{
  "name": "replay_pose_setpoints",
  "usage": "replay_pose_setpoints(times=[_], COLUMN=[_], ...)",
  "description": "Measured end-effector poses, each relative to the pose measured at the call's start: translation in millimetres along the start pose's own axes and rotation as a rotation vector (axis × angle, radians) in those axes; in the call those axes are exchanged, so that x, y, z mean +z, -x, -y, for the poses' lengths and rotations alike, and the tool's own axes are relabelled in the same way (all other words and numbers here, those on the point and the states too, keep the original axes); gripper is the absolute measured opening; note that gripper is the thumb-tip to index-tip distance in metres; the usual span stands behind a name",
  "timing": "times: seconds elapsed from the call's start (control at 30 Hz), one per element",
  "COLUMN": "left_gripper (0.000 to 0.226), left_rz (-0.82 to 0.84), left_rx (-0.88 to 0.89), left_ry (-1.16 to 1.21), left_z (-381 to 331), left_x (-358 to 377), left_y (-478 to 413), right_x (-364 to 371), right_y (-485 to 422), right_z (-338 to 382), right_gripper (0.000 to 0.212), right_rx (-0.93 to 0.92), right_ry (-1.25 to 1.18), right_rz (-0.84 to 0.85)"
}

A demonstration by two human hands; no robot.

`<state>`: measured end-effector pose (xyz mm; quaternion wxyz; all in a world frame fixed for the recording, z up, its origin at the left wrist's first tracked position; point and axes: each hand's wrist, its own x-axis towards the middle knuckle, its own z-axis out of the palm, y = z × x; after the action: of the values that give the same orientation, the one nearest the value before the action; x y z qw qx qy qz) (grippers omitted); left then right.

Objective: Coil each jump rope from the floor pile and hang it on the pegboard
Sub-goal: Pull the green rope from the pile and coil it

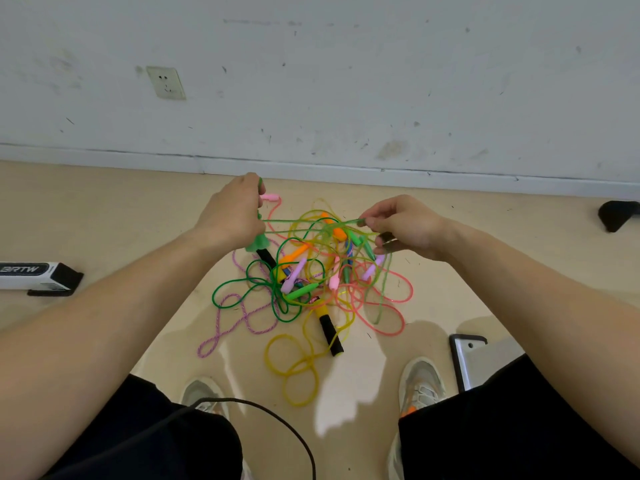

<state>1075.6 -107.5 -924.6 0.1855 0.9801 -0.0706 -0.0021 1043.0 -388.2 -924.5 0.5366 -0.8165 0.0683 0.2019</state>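
translucent green rope (pixel 304 221), taut (pile (pixel 304 282) tangled)

The one view comes from a camera worn on the person's head, facing forward and steeply down. The wall (pixel 346 81) fills the upper third and the floor (pixel 104 220) the rest. The wide lens bows the skirting (pixel 450 180) slightly. Both forearms enter from the lower corners. The left hand (pixel 230 211) and right hand (pixel 405 226) sit close to the lens near mid-frame, with a green rope (pixel 304 221) held between them. The pile (pixel 311 282) lies just below centre, farther off. The shoes (pixel 420 386) stand at the bottom edge, almost under the camera.
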Motion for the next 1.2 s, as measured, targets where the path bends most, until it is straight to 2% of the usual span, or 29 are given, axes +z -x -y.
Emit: replay_pose_setpoints(times=[0.13, 0.23, 0.3, 0.37, 0.47, 0.5, 0.57, 0.63, 0.73, 0.8, 0.87, 0.97, 1.07, 1.13, 1.2], left_gripper=[0.048, 0.049, 0.048, 0.047, 0.046, 0.045, 0.042, 0.042, 0.044, 0.046, 0.047, 0.045, 0.045, 0.046, 0.047], left_rz=[-0.023, -0.075, -0.112, -0.16, -0.183, -0.162, -0.087, -0.007, 0.115, 0.177, 0.214, 0.268, 0.378, 0.468, 0.525], left_rx=[-0.054, -0.051, -0.077, -0.106, -0.114, -0.12, -0.129, -0.096, -0.012, 0.033, 0.072, 0.096, 0.132, 0.162, 0.19], left_ry=[0.039, 0.071, 0.24, 0.413, 0.506, 0.582, 0.736, 0.81, 0.873, 0.907, 0.912, 0.925, 0.953, 0.924, 0.867], left_z=[1.7, -3.2, -3.3, -3.2, -9.8, -14.0, -23.7, -33.8, -48.7, -56.3, -59.3, -55.5, -53.0, -51.8, -51.7], left_x=[1.0, 2.4, -1.1, -6.0, -10.3, -10.6, -10.5, -10.3, -7.8, -6.8, -9.2, -17.7, -23.0, -22.6, -20.1], left_y=[-1.2, -0.1, -0.2, -0.4, 3.0, 5.1, 10.1, 14.9, 22.8, 25.6, 25.7, 23.5, 24.8, 26.5, 27.8], right_x=[-1.7, -5.1, -10.5, -15.3, -14.2, -12.0, -6.8, 3.6, 25.9, 36.1, 39.7, 32.6, 28.9, 30.2, 29.9], right_y=[-7.6, -13.4, -14.7, -15.3, -13.0, -12.3, -13.0, -13.2, -9.7, -7.5, -2.8, 3.3, 0.9, 0.6, 1.7], right_z=[-15.3, -24.5, -27.8, -31.0, -34.4, -35.0, -34.6, -30.6, -15.2, -8.4, -3.4, -0.1, 1.4, 3.2, 3.4], right_gripper=[0.02, 0.021, 0.02, 0.02, 0.023, 0.027, 0.053, 0.076, 0.078, 0.083, 0.082, 0.067, 0.039, 0.011, 0.035], right_rx=[0.124, 0.169, 0.188, 0.21, 0.238, 0.252, 0.218, 0.08, -0.133, -0.199, -0.239, -0.189, -0.061, -0.025, -0.047], right_ry=[0.408, 0.713, 0.871, 0.953, 0.972, 0.994, 1.059, 0.933, 0.388, 0.183, 0.042, -0.188, -0.319, -0.288, -0.118], right_rz=[-0.154, -0.147, -0.11, -0.093, -0.137, -0.131, -0.04, 0.056, 0.123, 0.22, 0.373, 0.561, 0.646, 0.61, 0.558])
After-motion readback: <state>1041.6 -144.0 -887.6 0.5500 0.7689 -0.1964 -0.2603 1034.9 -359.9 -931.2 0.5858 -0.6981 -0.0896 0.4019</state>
